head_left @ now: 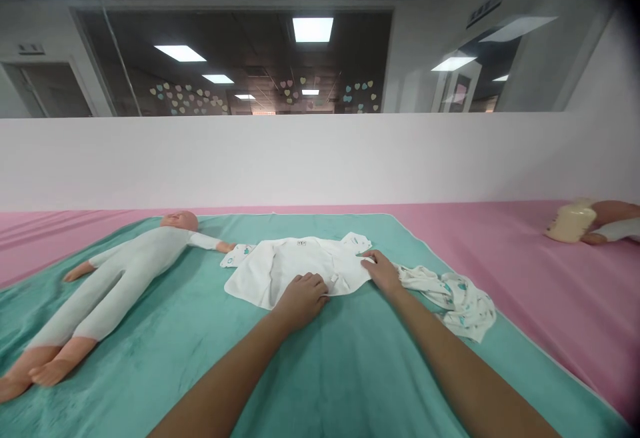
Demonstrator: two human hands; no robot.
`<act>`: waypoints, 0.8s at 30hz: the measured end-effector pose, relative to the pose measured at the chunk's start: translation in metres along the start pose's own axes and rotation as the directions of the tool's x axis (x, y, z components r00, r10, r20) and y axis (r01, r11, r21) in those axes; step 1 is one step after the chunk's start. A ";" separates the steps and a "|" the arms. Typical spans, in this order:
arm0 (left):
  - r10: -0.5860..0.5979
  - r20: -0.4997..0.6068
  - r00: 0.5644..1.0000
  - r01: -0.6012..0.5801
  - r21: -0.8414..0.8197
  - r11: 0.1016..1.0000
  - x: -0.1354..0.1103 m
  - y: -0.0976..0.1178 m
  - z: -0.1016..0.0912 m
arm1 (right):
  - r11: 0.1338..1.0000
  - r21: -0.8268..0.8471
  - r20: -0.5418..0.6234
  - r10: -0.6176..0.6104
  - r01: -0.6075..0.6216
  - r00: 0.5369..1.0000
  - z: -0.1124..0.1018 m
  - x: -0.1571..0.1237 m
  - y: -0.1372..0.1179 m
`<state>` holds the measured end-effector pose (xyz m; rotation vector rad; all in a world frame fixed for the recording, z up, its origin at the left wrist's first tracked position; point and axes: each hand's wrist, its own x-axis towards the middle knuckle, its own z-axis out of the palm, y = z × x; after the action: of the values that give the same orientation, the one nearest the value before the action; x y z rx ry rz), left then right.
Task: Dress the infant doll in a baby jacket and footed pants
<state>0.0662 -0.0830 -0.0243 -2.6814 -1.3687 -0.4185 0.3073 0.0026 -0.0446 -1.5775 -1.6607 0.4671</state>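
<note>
A white baby shirt (300,258) lies spread with its front opened out, its patterned cuffs at either side. My left hand (301,300) rests palm down on the shirt's lower edge, fingers lying over the cloth. At the garment's right edge, my right hand (384,274) pinches the fabric between thumb and fingers. Just right of that hand is a crumpled white cloth with a green print (463,301). A baby doll (143,265) in a white bodysuit lies on its back to the left, one hand close to the shirt's left cuff.
Everything lies on a green blanket (200,365) over a pink sheet (540,271). A cream-coloured bottle (570,220) stands far right, beside part of another doll (617,218). Behind the surface rises a low white wall (300,158) with glass above it.
</note>
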 end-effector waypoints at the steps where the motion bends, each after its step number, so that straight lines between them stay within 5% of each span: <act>1: 0.007 -0.001 1.000 -0.007 0.041 0.999 0.001 0.002 0.000 | 0.996 -0.091 -0.008 -0.019 0.018 1.000 0.001 -0.001 -0.001; 5: 0.021 0.023 1.000 -0.019 -0.095 0.995 -0.001 0.007 -0.005 | 0.929 -0.292 -0.008 -0.239 0.226 0.971 0.002 -0.007 -0.011; 10: -0.298 -0.108 0.949 0.268 -0.224 0.937 -0.003 -0.029 -0.011 | 0.834 -0.291 0.150 -0.444 0.468 0.884 0.017 -0.028 -0.040; 12: -0.391 -0.104 0.915 0.370 -0.175 0.912 -0.006 -0.052 -0.007 | 0.820 -0.272 0.306 -0.422 0.504 0.853 0.029 -0.038 -0.049; 17: -0.408 0.182 0.895 0.435 -0.152 0.887 -0.030 -0.088 0.001 | 0.822 -0.303 0.510 -0.287 0.482 0.811 0.044 -0.050 -0.051; 20: -0.434 0.147 0.889 0.458 -0.295 0.839 -0.060 -0.103 -0.021 | 0.817 -0.292 0.456 -0.338 0.497 0.824 0.039 -0.053 -0.052; 24: -0.611 -0.157 0.776 0.602 -0.105 0.792 -0.121 -0.160 -0.082 | 0.792 -0.076 0.415 -0.527 0.606 0.742 0.043 -0.067 -0.078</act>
<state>-0.1460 -0.1001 0.0144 -2.0860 -2.1645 -0.7361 0.2177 -0.0638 -0.0341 -1.0505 -2.4453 0.2779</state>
